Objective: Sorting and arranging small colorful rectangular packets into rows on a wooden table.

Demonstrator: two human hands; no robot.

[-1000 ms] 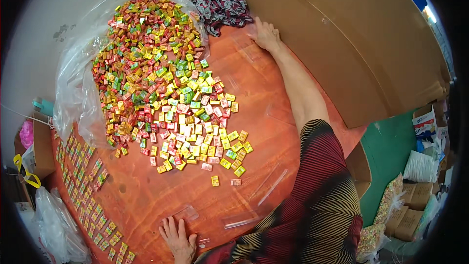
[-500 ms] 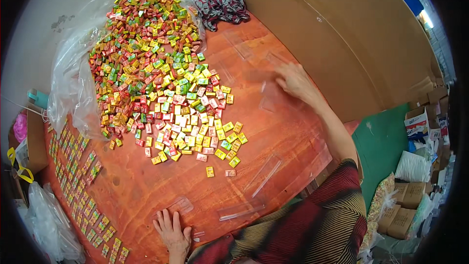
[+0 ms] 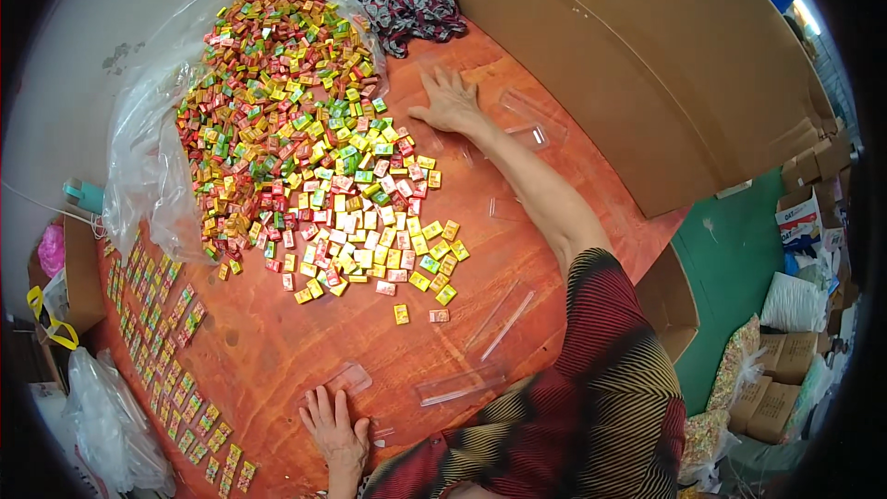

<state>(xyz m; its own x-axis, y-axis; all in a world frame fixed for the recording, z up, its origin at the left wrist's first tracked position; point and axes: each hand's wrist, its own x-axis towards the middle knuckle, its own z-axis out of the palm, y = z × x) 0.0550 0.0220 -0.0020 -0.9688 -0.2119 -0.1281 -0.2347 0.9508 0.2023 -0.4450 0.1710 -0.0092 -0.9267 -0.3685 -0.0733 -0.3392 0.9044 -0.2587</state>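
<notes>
My right hand reaches to the far side of the orange-red table with its fingers spread. It lies between a heap of small red, yellow and green boxes and some clear plastic trays. Near the front edge my left hand rests flat on the table, fingers apart. Just beyond its fingertips lies a clear plastic tray. More clear pieces, including a long clear tray, lie between my arms. Whether anything is under my right palm is hidden.
A clear plastic bag surrounds the heap's left side. Rows of small boxes cover the left side of the table. A patterned cloth lies at the back. A tall cardboard sheet borders the right; cartons stand on the floor.
My right hand has moved left and away, from beside the cardboard sheet toward the cloth, and its fingers are now spread. Some clear trays at the right have shifted. My left hand stays nearly still.
</notes>
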